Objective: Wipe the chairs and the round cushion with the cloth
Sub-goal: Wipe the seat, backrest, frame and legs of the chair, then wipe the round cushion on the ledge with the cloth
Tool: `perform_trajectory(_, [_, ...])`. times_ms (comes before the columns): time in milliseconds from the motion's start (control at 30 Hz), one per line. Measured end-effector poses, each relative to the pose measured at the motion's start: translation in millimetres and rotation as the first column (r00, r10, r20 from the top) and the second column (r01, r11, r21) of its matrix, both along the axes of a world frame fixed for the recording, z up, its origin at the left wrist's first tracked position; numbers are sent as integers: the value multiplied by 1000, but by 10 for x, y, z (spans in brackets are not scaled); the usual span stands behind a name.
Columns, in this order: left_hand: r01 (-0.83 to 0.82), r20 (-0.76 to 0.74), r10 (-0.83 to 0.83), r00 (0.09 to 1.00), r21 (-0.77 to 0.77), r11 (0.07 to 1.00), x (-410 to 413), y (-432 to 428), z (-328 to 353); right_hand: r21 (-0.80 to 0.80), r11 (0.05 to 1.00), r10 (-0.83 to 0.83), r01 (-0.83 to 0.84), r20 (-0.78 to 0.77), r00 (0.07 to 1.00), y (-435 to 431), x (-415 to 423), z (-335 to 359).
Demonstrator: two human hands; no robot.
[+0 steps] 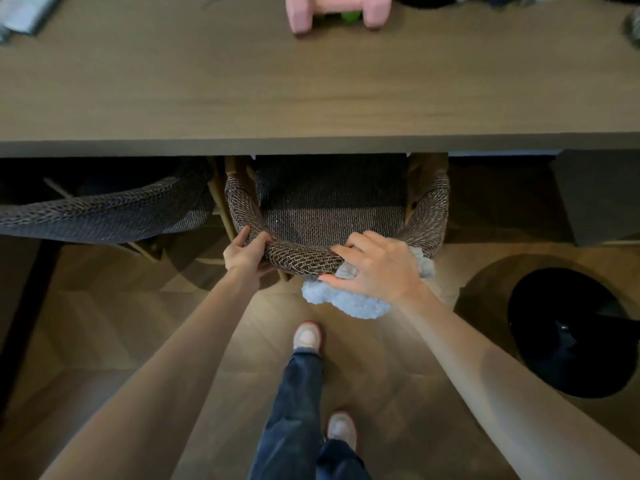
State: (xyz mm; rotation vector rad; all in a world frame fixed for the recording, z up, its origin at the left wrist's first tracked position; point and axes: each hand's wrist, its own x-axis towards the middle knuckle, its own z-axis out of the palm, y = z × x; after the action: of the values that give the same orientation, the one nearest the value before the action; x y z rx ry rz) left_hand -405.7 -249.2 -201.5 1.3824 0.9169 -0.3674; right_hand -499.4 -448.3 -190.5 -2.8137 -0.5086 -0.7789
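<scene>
Right hand [377,268] lies flat, fingers spread, pressing the blue cloth [346,301] onto the back rail of the chair [332,209] tucked under the table [311,98]; left hand [246,252] grips that rail (steadying it, we think). We judge this mid-wipe; next we probably sweep along the rail under even pressure.

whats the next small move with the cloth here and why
Probably slide the right hand and the fluffy light-blue cloth leftward along the curved woven chair backrest, toward the left hand. The right hand presses the cloth on the rim's right part, the left hand grips the rim further left, and the stretch between them lies uncovered.
</scene>
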Motion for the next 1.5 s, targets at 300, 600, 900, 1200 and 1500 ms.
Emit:
perform_trajectory(300, [11, 44, -12, 999, 16, 1000, 1136, -57, 36, -3, 998, -66, 66, 14, 998, 44, 1104, 13])
perform_trajectory(600, [-58, -27, 60, 998, 45, 997, 1383, -41, -22, 18, 999, -52, 51, 42, 998, 62, 1321, -49])
perform_trajectory(900, [156, 3, -156, 988, -13, 988, 957, 15, 351, 98, 933, -244, 348, -540, 806, 236, 1139, 352])
perform_trajectory(1200, [842, 196, -955, 222, 456, 290, -673, 589, 1222, 776, 379, 70, 504, -567, 820, 777, 113, 1126])
perform_trajectory(1500, [650, 180, -911, 371, 650, 393, -1989, 1522, 1799, 798, 574, 412, 186, -477, 776, 1639, -877, 1858])
